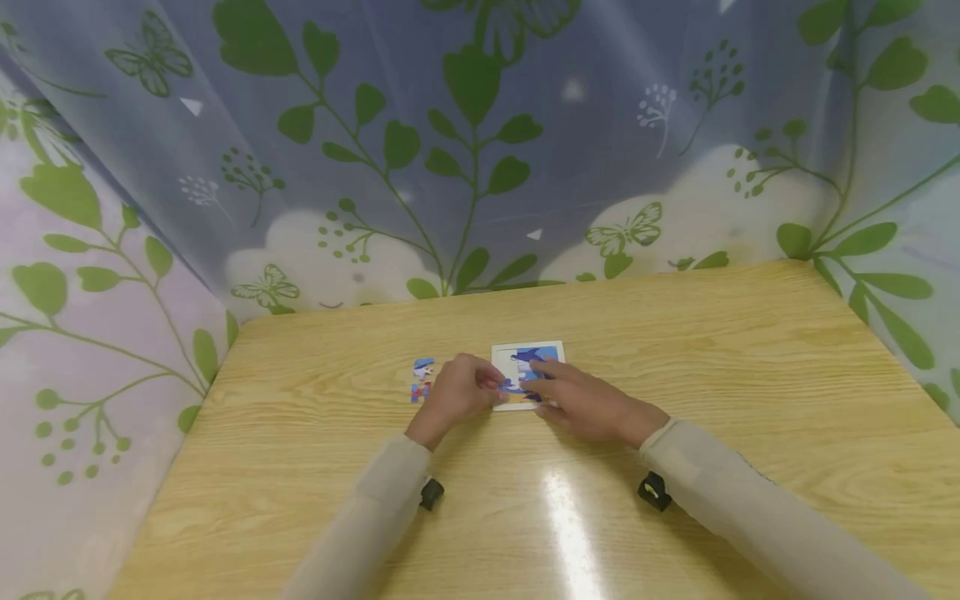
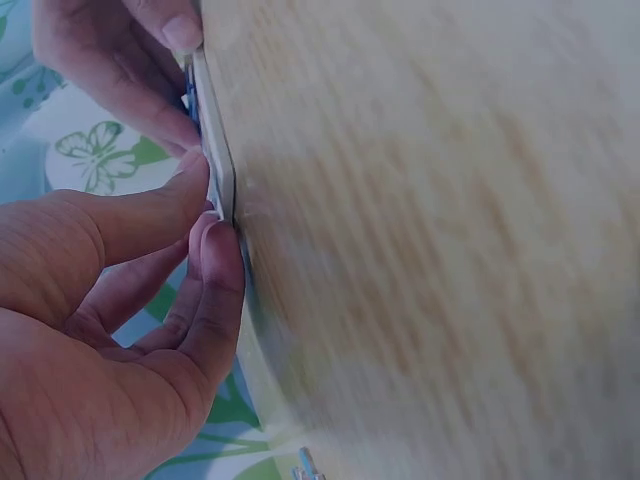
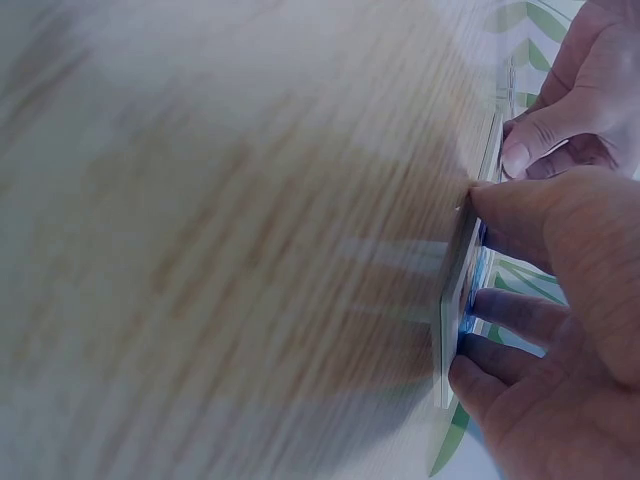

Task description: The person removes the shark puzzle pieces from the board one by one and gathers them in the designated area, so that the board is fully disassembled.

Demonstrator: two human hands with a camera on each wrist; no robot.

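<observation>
A small jigsaw puzzle in a white-rimmed tray (image 1: pixel 527 407) lies flat on the table, its right part filled with blue pictured pieces and its upper left bare white. At the tray's left side my left hand (image 1: pixel 461 390) has thumb and fingertips curled together, pinching a small blue-and-white puzzle piece (image 1: pixel 508 384) low over the tray. The fingers hide most of that piece. My right hand (image 1: pixel 588 404) rests on the tray from the right, fingers spread over the pictured pieces. In the right wrist view its thumb (image 3: pixel 505 205) touches the near edge of the tray (image 3: pixel 452 300).
Left of the left hand lie several loose puzzle pieces (image 1: pixel 423 367), blue and white above, red and blue (image 1: pixel 418 392) below. The wooden table (image 1: pixel 300 467) meets a leaf-patterned curtain (image 1: pixel 480 208) along its back edge. Each wrist carries a small black camera (image 1: pixel 655 492).
</observation>
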